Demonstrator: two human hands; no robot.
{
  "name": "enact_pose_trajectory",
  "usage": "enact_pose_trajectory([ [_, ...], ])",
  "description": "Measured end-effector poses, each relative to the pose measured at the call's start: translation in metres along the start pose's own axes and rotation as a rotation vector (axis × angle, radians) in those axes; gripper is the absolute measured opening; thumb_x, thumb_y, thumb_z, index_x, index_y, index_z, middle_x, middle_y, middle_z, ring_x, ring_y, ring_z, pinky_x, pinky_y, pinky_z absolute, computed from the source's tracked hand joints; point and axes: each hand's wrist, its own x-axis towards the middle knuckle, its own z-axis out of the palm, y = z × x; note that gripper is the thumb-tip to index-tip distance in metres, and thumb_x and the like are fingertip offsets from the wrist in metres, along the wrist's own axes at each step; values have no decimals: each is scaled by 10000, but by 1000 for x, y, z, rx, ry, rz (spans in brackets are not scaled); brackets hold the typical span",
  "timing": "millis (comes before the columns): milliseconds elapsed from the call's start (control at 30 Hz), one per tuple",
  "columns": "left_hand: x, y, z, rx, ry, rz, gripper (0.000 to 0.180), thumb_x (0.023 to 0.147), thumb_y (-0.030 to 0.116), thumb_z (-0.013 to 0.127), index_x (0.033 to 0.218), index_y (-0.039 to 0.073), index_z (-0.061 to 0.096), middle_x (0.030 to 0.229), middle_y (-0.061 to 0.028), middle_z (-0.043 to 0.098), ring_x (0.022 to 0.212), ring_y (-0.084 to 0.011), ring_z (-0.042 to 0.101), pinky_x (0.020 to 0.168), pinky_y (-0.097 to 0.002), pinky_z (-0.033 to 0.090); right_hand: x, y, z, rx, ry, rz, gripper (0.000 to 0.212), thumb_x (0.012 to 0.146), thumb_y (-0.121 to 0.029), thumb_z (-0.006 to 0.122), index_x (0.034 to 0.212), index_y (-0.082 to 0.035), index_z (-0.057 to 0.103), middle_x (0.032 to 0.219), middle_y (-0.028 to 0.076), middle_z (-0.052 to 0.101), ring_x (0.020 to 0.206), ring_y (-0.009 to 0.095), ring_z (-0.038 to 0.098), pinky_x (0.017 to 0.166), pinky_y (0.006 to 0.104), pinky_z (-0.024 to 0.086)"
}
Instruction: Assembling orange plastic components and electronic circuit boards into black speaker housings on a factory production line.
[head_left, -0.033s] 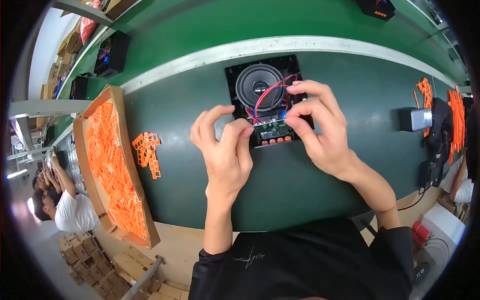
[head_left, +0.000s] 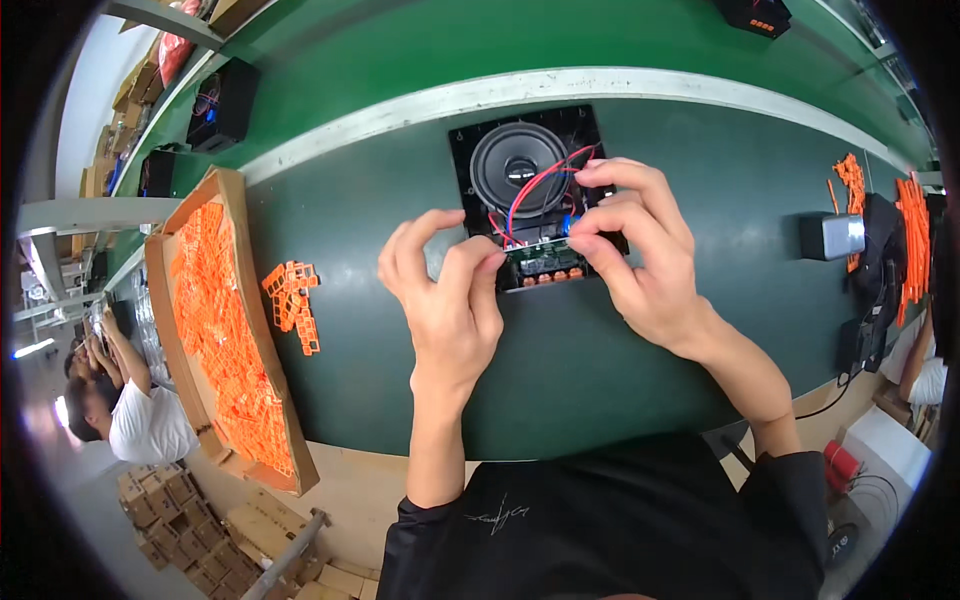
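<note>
A black panel [head_left: 468, 165] with a round speaker [head_left: 518, 165] lies on the green bench in front of me. Red and blue wires [head_left: 535, 190] run over the speaker to a green circuit board [head_left: 535, 262] at the panel's near side. Along the board's near edge sits a row of orange buttons [head_left: 552, 277]. My left hand [head_left: 445, 290] pinches the board's left end between thumb and forefinger. At the other end, my right hand [head_left: 645, 255] closes thumb and fingertips on the board's corner, beside a blue part [head_left: 571, 224].
On the left, a cardboard tray [head_left: 275, 400] holds a heap of orange plastic frames, with several loose frames [head_left: 293, 305] beside it. A metallic box [head_left: 832, 238], black items and orange strips [head_left: 911, 240] lie at right. Black housings [head_left: 222, 105] stand on the far shelf. A person [head_left: 145, 415] works at far left.
The circuit board looks slightly more tilted, showing less of its green face. Both hands keep their hold and have hardly moved.
</note>
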Motion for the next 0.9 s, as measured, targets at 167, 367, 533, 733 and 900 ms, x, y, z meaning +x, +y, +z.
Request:
enact_pose_trajectory([
  [167, -25, 3, 3, 9, 92, 25, 144, 720, 53, 739, 828, 109, 663, 1111, -90, 576, 1063, -314, 475, 942, -416, 353, -21, -5, -1, -91, 18, -107, 161, 724, 19, 745, 838, -10, 635, 1144, 160, 589, 1058, 330, 577, 780, 370, 512],
  [367, -31, 4, 2, -44, 150, 80, 159, 659, 56, 751, 779, 132, 679, 1094, -71, 575, 1046, -290, 479, 921, -394, 366, -34, -7, 0, -132, 28, -158, 184, 706, -2, 755, 846, -7, 636, 1125, 164, 603, 1071, 354, 581, 865, 416, 489],
  [533, -32, 0, 8, 89, 86, 89, 145, 658, 88, 769, 773, 142, 700, 1086, -62, 579, 1042, -281, 488, 917, -388, 358, -39, 6, 3, -229, 0, -208, 166, 725, -11, 759, 832, -13, 632, 1153, 180, 596, 1112, 361, 567, 898, 426, 482],
  [733, -31, 1, 13, 137, 95, 99, 118, 678, 99, 789, 758, 130, 708, 1051, -47, 588, 1012, -269, 510, 898, -379, 369, -37, 16, 6, -288, 45, -275, 154, 722, -8, 761, 828, 0, 650, 1155, 181, 600, 1090, 350, 581, 768, 359, 519],
  [900, -31, 2, 9, 151, 50, 59, 123, 671, 109, 803, 752, 133, 714, 1063, -49, 599, 1034, -272, 501, 906, -377, 357, -36, 17, 5, -303, 46, -271, 158, 712, 12, 758, 831, 6, 655, 1156, 181, 599, 1087, 337, 582, 707, 323, 511],
])
